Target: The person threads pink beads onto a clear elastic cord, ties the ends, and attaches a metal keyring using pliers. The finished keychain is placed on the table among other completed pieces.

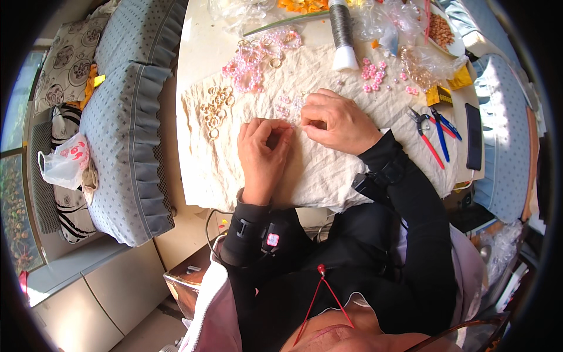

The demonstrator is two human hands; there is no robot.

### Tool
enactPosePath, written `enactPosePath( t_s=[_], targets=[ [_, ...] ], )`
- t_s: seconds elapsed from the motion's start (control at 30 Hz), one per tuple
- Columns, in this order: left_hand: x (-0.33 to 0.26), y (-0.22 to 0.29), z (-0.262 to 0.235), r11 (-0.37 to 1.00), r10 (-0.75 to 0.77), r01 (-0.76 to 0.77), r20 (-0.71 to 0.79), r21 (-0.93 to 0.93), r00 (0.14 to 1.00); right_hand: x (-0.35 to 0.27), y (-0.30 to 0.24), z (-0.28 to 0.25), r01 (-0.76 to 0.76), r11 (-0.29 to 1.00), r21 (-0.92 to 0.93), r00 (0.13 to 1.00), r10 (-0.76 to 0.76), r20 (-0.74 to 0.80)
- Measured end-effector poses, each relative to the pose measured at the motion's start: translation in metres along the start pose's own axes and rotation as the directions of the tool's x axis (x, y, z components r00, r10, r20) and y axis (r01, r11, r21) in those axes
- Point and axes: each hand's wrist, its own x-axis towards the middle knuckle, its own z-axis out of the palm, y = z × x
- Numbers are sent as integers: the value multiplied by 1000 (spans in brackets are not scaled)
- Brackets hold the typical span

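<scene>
Flanking the cloth (pixel 328 170): yellow packet (pixel 438 95) right, white bag (pixel 65 161) left.

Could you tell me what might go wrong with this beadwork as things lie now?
The loose pink beads lie unboxed on the wrinkled cloth; a tug from the left hand or right hand might scatter them. The gold rings sit near the cloth's left edge and could roll off. The pliers lie close to the table's right edge, where a sleeve might knock them.

Black long sleeves with strapped wrist bands, a pale pink vest, a red neck cord.
</scene>
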Motion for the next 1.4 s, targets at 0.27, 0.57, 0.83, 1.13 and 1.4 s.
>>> enactPosePath(
  t_s=[0.27, 0.57, 0.83, 1.13, 1.4],
  targets=[
    [0, -5, -1, 997, 47, -48, 30, 66, 998, 3, 1, -1, -4, 996, 87, 1000, 4, 6],
    [-1, 11, -9, 981, 33, -37, -25, -191, 999, 3, -1, -5, 126, 979, 162, 990, -114, -79],
    [5, 37, -21, 979, 59, -67, -47, -193, 997, 8, -11, -23, 69, 926, 372, 998, -67, -18],
    [-4, 42, -14, 971, 67, -49, 68, -232, 995, -5, 6, -34, -163, 821, 547, 980, 197, -4],
    [-35, 29, 8, 980, 189, -173, 176, -100, 966, -18, 54, -15, -232, 840, 490, 935, 332, -127]
  ],
)
